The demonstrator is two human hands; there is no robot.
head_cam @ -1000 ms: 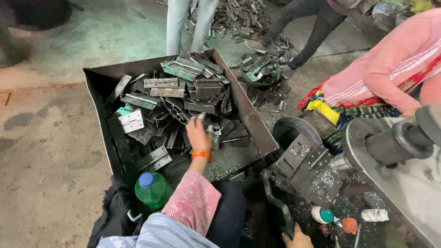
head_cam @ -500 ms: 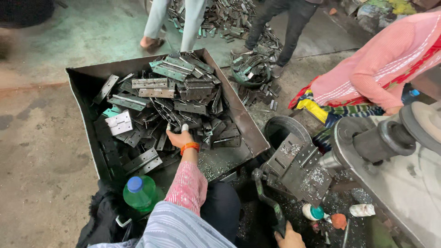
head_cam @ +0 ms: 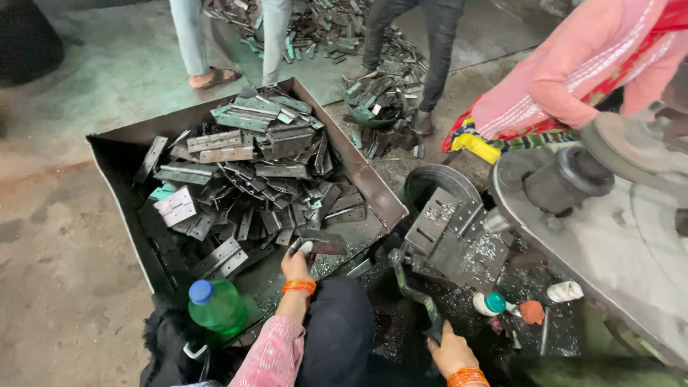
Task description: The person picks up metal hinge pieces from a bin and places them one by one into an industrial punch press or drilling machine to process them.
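Note:
My left hand [head_cam: 297, 264], an orange bangle on its wrist, is closed on a dark metal hinge plate [head_cam: 324, 246] at the near edge of a big metal tray [head_cam: 115, 154]. The tray is heaped with several grey hinge plates [head_cam: 251, 154]. My right hand [head_cam: 451, 350] grips the curved metal lever [head_cam: 412, 294] of a press machine [head_cam: 459, 236], low in the view. Metal shavings lie on the machine's slotted block.
A green bottle with a blue cap [head_cam: 215, 307] stands by my left knee. A person in pink [head_cam: 573, 79] bends over at the right. Two other people's legs [head_cam: 229, 39] stand beyond the tray near a scrap pile [head_cam: 373, 93]. A large flywheel [head_cam: 631, 215] fills the right.
My left hand has drawn back from the middle of the tray to its near edge, holding a hinge plate. My right hand has come further into view on the lever.

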